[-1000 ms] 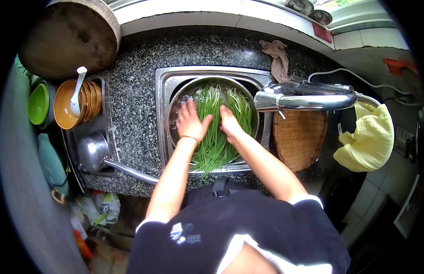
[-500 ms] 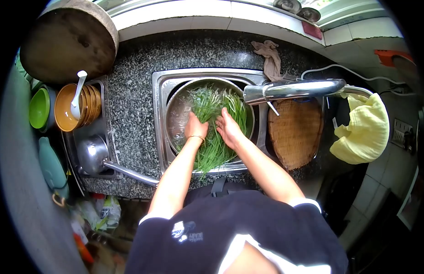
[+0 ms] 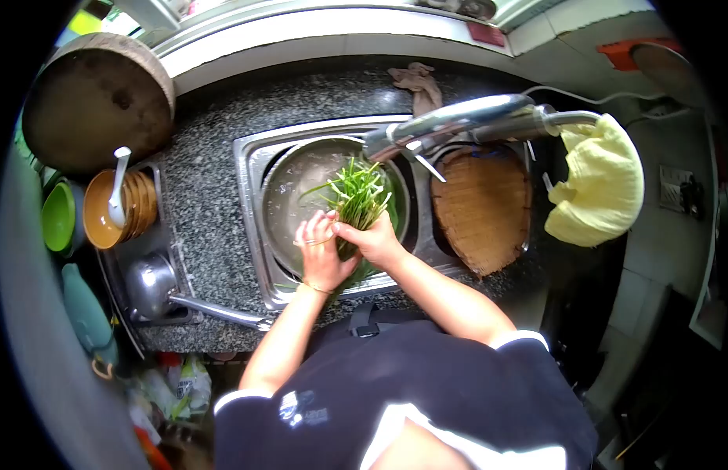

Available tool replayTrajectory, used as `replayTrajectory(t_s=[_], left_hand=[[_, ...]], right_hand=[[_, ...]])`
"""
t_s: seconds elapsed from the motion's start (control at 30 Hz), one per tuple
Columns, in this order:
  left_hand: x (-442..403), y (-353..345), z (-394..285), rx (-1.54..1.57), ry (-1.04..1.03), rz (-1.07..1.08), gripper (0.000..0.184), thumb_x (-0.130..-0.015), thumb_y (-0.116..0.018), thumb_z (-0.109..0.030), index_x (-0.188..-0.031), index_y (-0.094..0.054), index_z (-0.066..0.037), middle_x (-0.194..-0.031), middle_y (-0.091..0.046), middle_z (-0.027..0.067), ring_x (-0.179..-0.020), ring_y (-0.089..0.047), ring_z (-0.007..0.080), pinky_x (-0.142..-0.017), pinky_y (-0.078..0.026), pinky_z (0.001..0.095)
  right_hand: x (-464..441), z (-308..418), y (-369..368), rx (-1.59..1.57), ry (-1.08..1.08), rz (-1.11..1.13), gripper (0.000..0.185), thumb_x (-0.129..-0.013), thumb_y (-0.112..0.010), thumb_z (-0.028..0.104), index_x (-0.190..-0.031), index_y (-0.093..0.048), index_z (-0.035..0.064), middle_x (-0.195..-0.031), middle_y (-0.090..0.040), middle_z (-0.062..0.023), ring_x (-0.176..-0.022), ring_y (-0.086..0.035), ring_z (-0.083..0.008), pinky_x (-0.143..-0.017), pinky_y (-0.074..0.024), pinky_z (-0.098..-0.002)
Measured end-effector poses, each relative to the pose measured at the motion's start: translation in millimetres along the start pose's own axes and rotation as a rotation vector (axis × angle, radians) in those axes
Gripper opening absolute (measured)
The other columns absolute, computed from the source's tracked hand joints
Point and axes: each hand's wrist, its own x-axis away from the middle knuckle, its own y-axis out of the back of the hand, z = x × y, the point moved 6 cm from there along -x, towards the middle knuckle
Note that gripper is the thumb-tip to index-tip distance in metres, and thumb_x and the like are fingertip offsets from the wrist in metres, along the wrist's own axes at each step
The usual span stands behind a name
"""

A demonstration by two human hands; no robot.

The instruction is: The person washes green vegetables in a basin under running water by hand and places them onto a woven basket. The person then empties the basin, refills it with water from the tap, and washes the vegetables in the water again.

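Note:
A bunch of long green chives (image 3: 357,200) stands gathered above the metal basin (image 3: 271,168), its pale cut ends pointing up and away from me. My left hand (image 3: 325,254) is closed on the bunch from the left side. From the right, my right hand (image 3: 377,241) grips the same stems, with its thumb across the front. Water (image 3: 301,184) lies in the basin under the bunch. The lower, leafy part of the chives is mostly hidden by my hands and wrists.
The basin sits in the left bowl of a steel sink (image 3: 250,180). A faucet (image 3: 450,117) reaches over it from the right. A woven tray (image 3: 485,204) covers the right bowl. Stacked orange bowls (image 3: 101,207) and a metal ladle (image 3: 152,286) stand at the left.
The chives were spread in the water with both hands apart among them. They are now lifted and gathered upright in both hands. The view has shifted slightly.

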Motion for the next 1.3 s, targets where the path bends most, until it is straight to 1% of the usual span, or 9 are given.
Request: replayTrajectory(t_s=[0.17, 0.37, 0.43, 0.53, 0.73, 0.97, 1.07, 1.13, 1.3], left_hand=[[25.0, 2.1, 18.9, -0.085, 0.001, 0.188, 0.095, -0.062, -0.075, -0.051, -0.136, -0.031, -0.011, -0.136, -0.037, 0.0134, -0.132, -0.026, 0.0349, -0.105, -0.014, 0.0540], [31.5, -0.2, 50.2, -0.151, 0.155, 0.163, 0.058, -0.071, -0.071, -0.034, -0.121, -0.051, -0.012, -0.133, -0.041, 0.0135, -0.130, -0.031, 0.0336, -0.104, -0.020, 0.0503], [22.8, 1.9, 51.5, -0.142, 0.180, 0.122, 0.048, -0.072, -0.069, -0.026, -0.115, -0.054, -0.012, -0.130, -0.043, 0.0133, -0.127, -0.033, 0.0335, -0.102, -0.023, 0.0488], [16.7, -2.8, 62.6, -0.133, 0.275, 0.088, 0.046, -0.072, -0.068, -0.025, -0.114, -0.054, -0.011, -0.126, -0.046, 0.0120, -0.123, -0.036, 0.0327, -0.102, -0.026, 0.0471], [-1.4, -46.1, 102.9, 0.053, 0.613, 0.175, 0.044, -0.077, -0.064, -0.029, -0.113, -0.054, -0.006, -0.118, -0.052, 0.0155, -0.115, -0.047, 0.0315, -0.095, -0.037, 0.0407], [-15.7, -104.3, 104.0, 0.281, 0.926, 0.269, 0.061, -0.079, -0.059, -0.048, -0.114, -0.053, 0.001, -0.106, -0.060, 0.0254, -0.102, -0.057, 0.0368, -0.088, -0.044, 0.0407], [-23.2, -120.2, 99.1, 0.289, 0.864, 0.237, 0.075, -0.067, -0.071, -0.049, -0.118, -0.048, 0.001, -0.107, -0.060, 0.0241, -0.102, -0.057, 0.0363, -0.089, -0.044, 0.0412], [-29.2, -123.9, 100.0, 0.279, 0.796, 0.350, 0.059, -0.066, -0.072, -0.033, -0.109, -0.052, 0.001, -0.103, -0.061, 0.0228, -0.099, -0.058, 0.0367, -0.087, -0.045, 0.0415], [-41.7, -82.5, 109.8, 0.168, 0.735, 0.394, 0.047, -0.070, -0.066, -0.025, -0.108, -0.054, 0.000, -0.104, -0.059, 0.0222, -0.098, -0.057, 0.0379, -0.086, -0.045, 0.0438]], right_hand=[[35.0, 88.5, 16.6, 0.183, 0.266, 0.002, 0.016, -0.080, -0.062, 0.000, -0.095, -0.059, 0.0043, -0.087, -0.062, -0.0054, -0.084, -0.061, -0.0162, -0.084, -0.0504, -0.0387], [100.7, 200.4, 70.4, 0.395, 0.642, -0.152, 0.036, -0.079, -0.058, -0.006, -0.114, -0.049, 0.0017, -0.089, -0.059, -0.0052, -0.080, -0.061, -0.0152, -0.077, -0.0537, -0.0366], [116.7, 207.9, 99.8, 0.596, 0.553, -0.295, 0.035, -0.078, -0.061, -0.005, -0.111, -0.051, 0.0009, -0.090, -0.059, -0.0058, -0.081, -0.060, -0.0142, -0.077, -0.0516, -0.0328], [110.0, 191.4, 149.5, 1.021, 0.297, -0.537, 0.032, -0.076, -0.067, 0.001, -0.106, -0.055, 0.0013, -0.092, -0.061, -0.0065, -0.079, -0.057, -0.0105, -0.072, -0.0466, -0.0241], [69.4, 76.6, 259.8, 1.426, -0.326, -0.596, 0.072, -0.073, -0.073, 0.030, -0.129, -0.041, -0.0010, -0.133, -0.042, -0.0205, -0.121, -0.042, -0.0350, -0.101, -0.0354, -0.0401], [41.9, 83.7, 117.8, 1.331, 0.563, -0.470, 0.032, -0.079, -0.065, 0.012, -0.107, -0.055, 0.0008, -0.104, -0.056, -0.0133, -0.099, -0.054, -0.0269, -0.087, -0.0449, -0.0364], [9.7, 31.6, 83.0, 1.040, 0.464, -0.284, 0.022, -0.080, -0.062, 0.006, -0.100, -0.058, -0.0011, -0.096, -0.058, -0.0128, -0.085, -0.060, -0.0229, -0.076, -0.0487, -0.0301], [-13.8, -2.9, 72.3, 0.953, 0.339, -0.221, 0.020, -0.078, -0.060, 0.007, -0.097, -0.059, 0.0014, -0.096, -0.060, -0.0152, -0.092, -0.059, -0.0293, -0.080, -0.0477, -0.0353], [-48.1, -39.5, 80.5, 1.252, 0.266, -0.492, 0.036, -0.077, -0.061, 0.014, -0.110, -0.053, 0.0034, -0.104, -0.055, -0.0160, -0.097, -0.054, -0.0333, -0.085, -0.0435, -0.0409]])
